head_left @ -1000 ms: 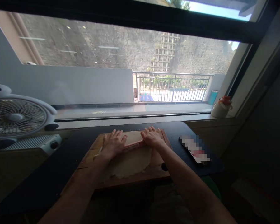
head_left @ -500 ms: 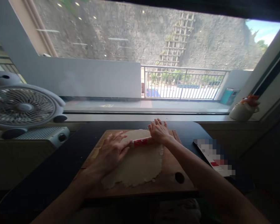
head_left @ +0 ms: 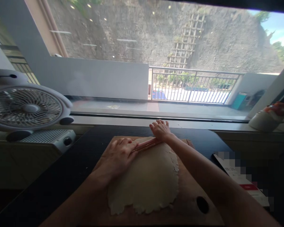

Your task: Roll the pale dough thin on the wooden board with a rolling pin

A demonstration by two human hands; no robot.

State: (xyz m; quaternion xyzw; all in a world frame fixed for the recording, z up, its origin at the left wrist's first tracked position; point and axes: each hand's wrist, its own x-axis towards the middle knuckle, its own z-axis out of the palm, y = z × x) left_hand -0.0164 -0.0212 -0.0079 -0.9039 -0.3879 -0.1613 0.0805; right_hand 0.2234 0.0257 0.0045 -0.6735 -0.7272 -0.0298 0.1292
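A slim rolling pin [head_left: 145, 145], blurred pinkish where it shows, lies across the upper part of a sheet of dough [head_left: 144, 179]. On its left end rests my left hand [head_left: 120, 153], palm down, with the fingers loosely bent over the far side and the thumb along the pin. My right hand [head_left: 160, 130] presses on the right end with its palm, fingers apart and reaching past the pin. The pin's ends are hidden under both hands. Wide, thin and ragged at the near edge, the dough covers much of a wooden board [head_left: 189, 189].
The board sits on a dark table [head_left: 68, 170] and has a dark round hole at its near right. A partly blurred device with a pale face [head_left: 234, 167] lies at the right. At the left stands a white fan [head_left: 30, 108]; a pot [head_left: 265, 121] stands on the windowsill.
The view has dropped closer and shifted left, so the board and dough look larger. The rolling pin has turned, its red label now blurred out. Both hands remain on it.
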